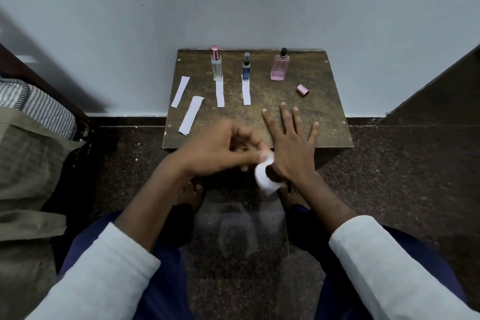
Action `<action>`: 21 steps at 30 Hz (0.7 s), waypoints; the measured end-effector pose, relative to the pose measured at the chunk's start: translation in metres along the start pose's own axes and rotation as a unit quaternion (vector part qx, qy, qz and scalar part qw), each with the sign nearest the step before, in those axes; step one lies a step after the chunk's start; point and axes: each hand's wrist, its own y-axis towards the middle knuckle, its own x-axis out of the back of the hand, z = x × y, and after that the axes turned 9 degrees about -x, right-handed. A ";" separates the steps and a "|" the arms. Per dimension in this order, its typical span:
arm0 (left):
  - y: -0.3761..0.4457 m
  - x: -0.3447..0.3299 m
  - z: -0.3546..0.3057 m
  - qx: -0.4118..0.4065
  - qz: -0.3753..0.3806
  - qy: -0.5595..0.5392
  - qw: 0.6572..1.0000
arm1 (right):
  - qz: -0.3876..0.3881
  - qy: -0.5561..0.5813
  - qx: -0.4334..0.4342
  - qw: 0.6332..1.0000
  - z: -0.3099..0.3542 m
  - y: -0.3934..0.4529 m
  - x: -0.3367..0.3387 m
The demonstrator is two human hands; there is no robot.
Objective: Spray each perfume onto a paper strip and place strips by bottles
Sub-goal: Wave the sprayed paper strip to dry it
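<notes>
1. L hand [220,148]: fingers curled, pinching bent paper strip [265,176] at table [324,125] front edge.
2. R hand [291,143]: fingers spread flat, thumb touching strip.
3. Pink bottle [279,67] uncapped; cap [302,90] nearby.

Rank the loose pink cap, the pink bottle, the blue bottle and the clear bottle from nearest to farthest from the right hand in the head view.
From the right hand, flat on the table:
1. Loose pink cap, just beyond the fingers, slightly right.
2. Pink bottle, back right, uncapped.
3. Blue bottle, back middle.
4. Clear bottle, back left, pink cap on.
</notes>
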 end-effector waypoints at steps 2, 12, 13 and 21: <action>-0.003 -0.002 0.014 0.126 0.090 0.300 0.941 | -0.011 0.009 0.001 1.000 -0.001 0.001 0.000; 0.002 0.001 0.001 -0.041 -0.017 0.036 0.998 | -0.001 -0.016 -0.003 1.000 -0.002 0.000 0.002; 0.002 -0.003 0.015 0.022 0.021 0.248 0.968 | -0.004 -0.017 -0.004 1.000 -0.001 -0.001 0.002; 0.015 -0.018 0.042 0.008 -0.134 0.182 0.974 | 0.058 0.000 0.000 0.998 -0.001 0.003 0.013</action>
